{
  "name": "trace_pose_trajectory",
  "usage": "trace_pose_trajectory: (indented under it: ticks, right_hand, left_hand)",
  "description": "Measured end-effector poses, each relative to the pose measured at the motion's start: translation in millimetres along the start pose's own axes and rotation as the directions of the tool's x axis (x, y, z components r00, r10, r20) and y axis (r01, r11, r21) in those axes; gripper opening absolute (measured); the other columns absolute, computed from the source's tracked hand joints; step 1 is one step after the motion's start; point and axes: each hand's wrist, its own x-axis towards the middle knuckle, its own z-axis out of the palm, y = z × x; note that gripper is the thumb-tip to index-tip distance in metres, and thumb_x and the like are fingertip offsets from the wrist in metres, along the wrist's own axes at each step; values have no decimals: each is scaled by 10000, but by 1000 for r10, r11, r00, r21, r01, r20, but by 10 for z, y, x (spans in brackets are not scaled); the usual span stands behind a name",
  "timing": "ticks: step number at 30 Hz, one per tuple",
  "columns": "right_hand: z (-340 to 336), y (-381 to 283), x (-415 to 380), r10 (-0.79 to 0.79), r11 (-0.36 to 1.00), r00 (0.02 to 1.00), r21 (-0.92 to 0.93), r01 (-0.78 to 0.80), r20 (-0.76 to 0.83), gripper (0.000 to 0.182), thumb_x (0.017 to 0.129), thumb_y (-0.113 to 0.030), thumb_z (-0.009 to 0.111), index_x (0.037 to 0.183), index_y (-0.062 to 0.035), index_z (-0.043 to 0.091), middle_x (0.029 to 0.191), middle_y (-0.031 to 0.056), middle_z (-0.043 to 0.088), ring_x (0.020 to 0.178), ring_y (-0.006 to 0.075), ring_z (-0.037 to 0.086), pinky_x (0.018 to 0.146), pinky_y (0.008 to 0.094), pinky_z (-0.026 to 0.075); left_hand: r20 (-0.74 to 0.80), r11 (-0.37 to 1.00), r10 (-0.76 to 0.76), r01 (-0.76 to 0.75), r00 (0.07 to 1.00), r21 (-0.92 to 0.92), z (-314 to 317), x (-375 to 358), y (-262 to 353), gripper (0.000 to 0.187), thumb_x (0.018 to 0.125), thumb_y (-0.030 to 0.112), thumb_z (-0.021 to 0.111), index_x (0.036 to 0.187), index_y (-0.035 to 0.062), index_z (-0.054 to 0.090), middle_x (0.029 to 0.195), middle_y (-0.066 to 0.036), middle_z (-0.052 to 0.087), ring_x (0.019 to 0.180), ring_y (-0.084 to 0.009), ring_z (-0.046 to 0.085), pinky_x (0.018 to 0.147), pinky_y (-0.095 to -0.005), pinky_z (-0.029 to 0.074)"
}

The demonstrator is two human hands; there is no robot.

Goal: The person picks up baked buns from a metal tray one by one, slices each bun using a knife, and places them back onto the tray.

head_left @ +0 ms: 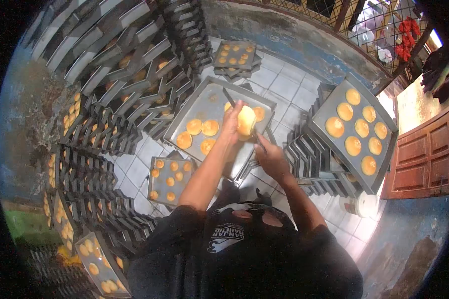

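Note:
My left hand is closed around a golden round bun, held up over a large metal tray. In my right hand is the handle end of a long, dark, narrow knife. Its blade runs up across the bun, partly hidden by the bun and my left hand, and the tip shows beyond my left fingers. Several buns lie in the tray below, among them a bun left of my wrist and another bun at the right.
Stacked trays of buns rise at my right; tall tray stacks fill the left side. A smaller bun tray sits on the tiled floor near my left forearm, and another stack stands ahead. A white bucket is at the right.

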Motion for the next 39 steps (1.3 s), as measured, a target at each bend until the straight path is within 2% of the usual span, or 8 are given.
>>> trace_pose_trajectory:
  ticks: [9,16,20,22,24,29,33,39]
  right_hand:
    - [320,329,-250,-160,984,975,51,170,-154,443,967,-95,585,1402,-30,527,908,215,696,770,287,686,742,400,541]
    - [684,588,73,150,971,985,174,-162,81,499,989,-121,557,1478,-99,461,955,234,681,841,366,680,787,422,535]
    - [726,778,-625,216,959,976,184,-215,16,468,994,-95,562,1455,-42,502,817,52,654,692,111,565,644,283,487]
    - [687,794,-973,370,891,929,273,-362,26,446,1007,-141,565,1440,-41,528,802,27,648,646,83,516,595,248,441]
    - [621,715,-1193,542,792,836,276,-544,92,446,1012,-160,569,1435,-26,532,812,9,644,643,65,501,576,227,419]
    - [730,806,-1325,615,744,788,327,-582,4,460,1009,-158,577,1437,0,518,825,-19,628,648,52,493,570,220,408]
    - [601,104,-804,684,669,729,368,-646,35,461,1006,-157,584,1433,1,521,790,-32,606,628,47,459,582,214,399]
    - [524,1063,-836,399,868,910,273,-415,114,403,1005,-173,593,1384,-36,573,778,-8,610,679,65,536,563,236,417]
  left_hand:
    - [-93,968,-175,155,980,-195,-75,-199,62,492,942,569,632,1097,102,642,917,-41,684,803,-194,681,707,-373,582]
    - [-114,923,-283,238,952,-303,-584,379,-39,612,940,657,557,1192,101,612,1015,-74,705,892,-236,693,797,-428,578]
    - [-132,901,-296,230,946,-369,-1063,1108,23,666,959,645,540,1309,79,553,1166,-111,679,998,-261,683,847,-454,570]
    - [-390,965,-73,-35,918,-262,-1278,1444,103,697,987,583,541,1405,29,472,1321,-150,609,1135,-285,632,948,-466,528]
    - [-767,999,32,-30,641,16,-1719,1808,134,695,999,493,565,1449,-15,416,1410,-188,533,1225,-300,576,1037,-440,461]
    - [-514,843,485,-222,708,490,-1841,943,462,668,970,369,660,1423,-54,411,1417,-243,481,1298,-325,492,1091,-429,387]
    - [-425,560,662,-29,617,828,-2162,-303,92,649,949,345,694,1365,-82,437,1353,-243,504,1239,-315,504,1041,-416,407]
    - [-754,792,457,171,472,586,-2341,-1121,-620,693,870,385,767,1276,-107,496,1260,-251,551,1109,-337,558,939,-407,438]
